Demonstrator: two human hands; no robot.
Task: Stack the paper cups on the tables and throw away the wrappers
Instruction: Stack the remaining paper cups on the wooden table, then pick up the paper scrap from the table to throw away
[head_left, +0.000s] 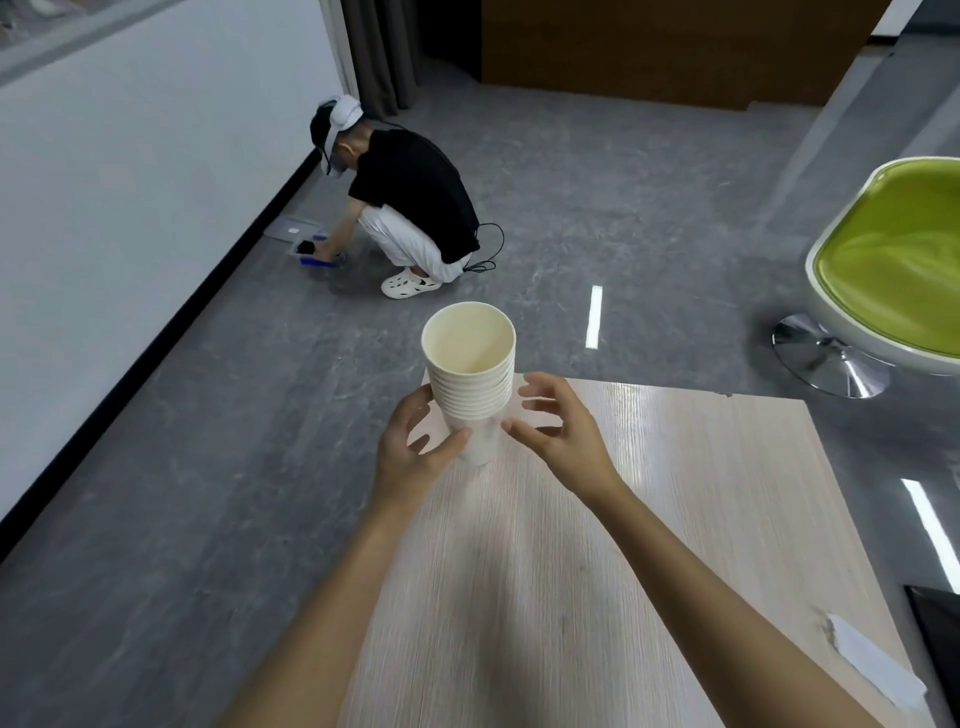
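Note:
A stack of several white paper cups (470, 379) stands upright near the far left corner of the pale wooden table (675, 519). My left hand (415, 447) is curled around the lower part of the stack, thumb on the front of the bottom cup and fingers at its left side. My right hand (558, 431) hovers just right of the stack with its fingers spread; its thumb tip is close to the bottom cup, and I cannot tell whether it touches. A white, wrapper-like piece of paper (878, 667) lies at the table's right edge, near me.
A person (410, 202) crouches on the grey floor by the white wall, beyond the table. A green and white swivel chair (888, 270) stands at the right. A black object (937, 639) sits past the table's right edge.

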